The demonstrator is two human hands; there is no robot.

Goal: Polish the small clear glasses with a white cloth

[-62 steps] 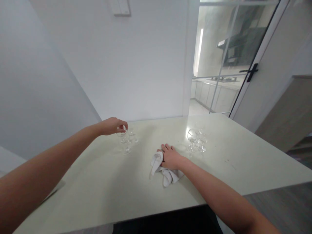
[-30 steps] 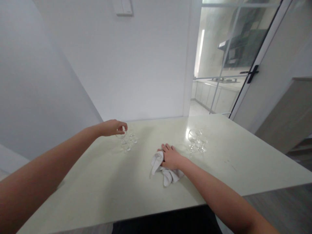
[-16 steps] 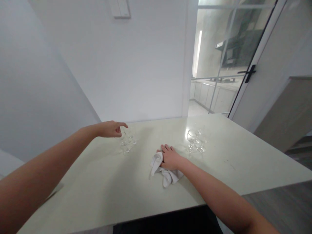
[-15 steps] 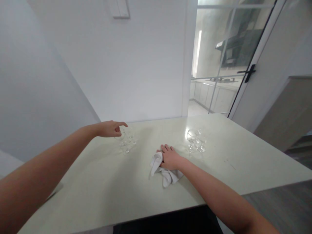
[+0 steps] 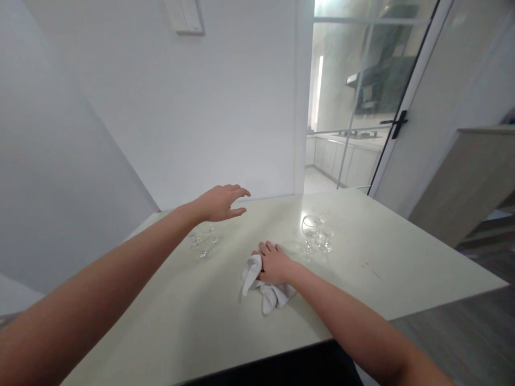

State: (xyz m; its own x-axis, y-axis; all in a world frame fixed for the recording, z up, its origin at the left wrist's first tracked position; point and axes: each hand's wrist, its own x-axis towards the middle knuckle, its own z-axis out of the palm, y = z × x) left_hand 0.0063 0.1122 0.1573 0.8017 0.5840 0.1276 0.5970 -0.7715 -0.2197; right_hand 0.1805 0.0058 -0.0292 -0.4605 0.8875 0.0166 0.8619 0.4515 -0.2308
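Observation:
My left hand (image 5: 223, 203) hovers over the far part of the table, thumb and fingers apart, holding nothing. Below and left of it stand clear stemmed glasses (image 5: 204, 253), partly hidden by my hand and forearm. Pressed flat on a crumpled white cloth (image 5: 273, 298) is my right hand (image 5: 276, 265), its fingers spread and reaching past the cloth onto the tabletop. A second cluster of clear stemmed glasses (image 5: 310, 225) is to the right of that hand, apart from it. Their transparency makes the glasses hard to tell from one another.
The pale glossy table (image 5: 402, 252) meets a white wall (image 5: 241, 107) at its far side. At the back right is a glass-paned door (image 5: 341, 96) with a black handle (image 5: 398, 123). A wooden panel (image 5: 446, 166) stands beyond the table's right side.
My left hand has moved right and up, away from the left glasses, and its fingers have spread. My right hand stays on the cloth. The view has shifted slightly.

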